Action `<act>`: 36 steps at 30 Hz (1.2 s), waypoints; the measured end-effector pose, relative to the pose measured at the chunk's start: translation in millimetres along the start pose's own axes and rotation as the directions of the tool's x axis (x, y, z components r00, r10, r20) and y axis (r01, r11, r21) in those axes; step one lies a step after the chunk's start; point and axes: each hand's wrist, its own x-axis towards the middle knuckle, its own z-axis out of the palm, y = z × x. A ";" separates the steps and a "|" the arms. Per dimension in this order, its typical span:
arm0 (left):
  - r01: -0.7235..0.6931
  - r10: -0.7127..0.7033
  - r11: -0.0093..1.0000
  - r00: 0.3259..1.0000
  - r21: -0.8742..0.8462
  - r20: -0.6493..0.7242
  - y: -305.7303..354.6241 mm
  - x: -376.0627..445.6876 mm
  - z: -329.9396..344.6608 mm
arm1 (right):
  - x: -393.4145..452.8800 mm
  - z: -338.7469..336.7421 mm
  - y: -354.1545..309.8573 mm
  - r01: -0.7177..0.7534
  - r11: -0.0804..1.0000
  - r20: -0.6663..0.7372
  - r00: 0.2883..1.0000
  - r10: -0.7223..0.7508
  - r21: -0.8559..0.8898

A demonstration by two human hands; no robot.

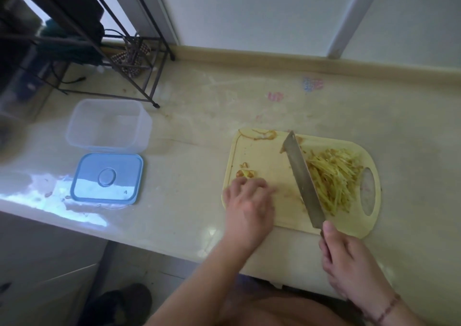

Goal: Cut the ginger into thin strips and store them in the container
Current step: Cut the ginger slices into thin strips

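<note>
Two hands in the shot. My right hand point(349, 263) was wrapped around the handle of the cleaver point(303, 178), thumb stretched up toward the blade, and the blade lay at a slant across the cutting board point(264, 151) with its tip pointing away from me. Just to the right of the blade sat the pile of ginger strips point(333, 178), all on the board near its handle hole. My left hand point(247, 201) was resting palm down on the board's near left corner, fingers loosely bent with nothing visibly in them, though that part was a bit blurry. A few ginger scraps point(245, 172) sat right by my fingertips, and some peel point(262, 134) was curled up at the far edge of the board. Well off to the left on the counter point(199, 101) stood the clear container point(108, 126), open, and its blue lid point(107, 178) lay flat right in front of it. A dark wire rack point(139, 59) stood at the back left.
</note>
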 end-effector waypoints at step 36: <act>-0.131 0.111 0.991 0.780 -0.012 0.616 -20.4 94.6 -42.7 | -18.2 6.0 1.4 -0.017 0.999 0.055 0.998 0.015 0.039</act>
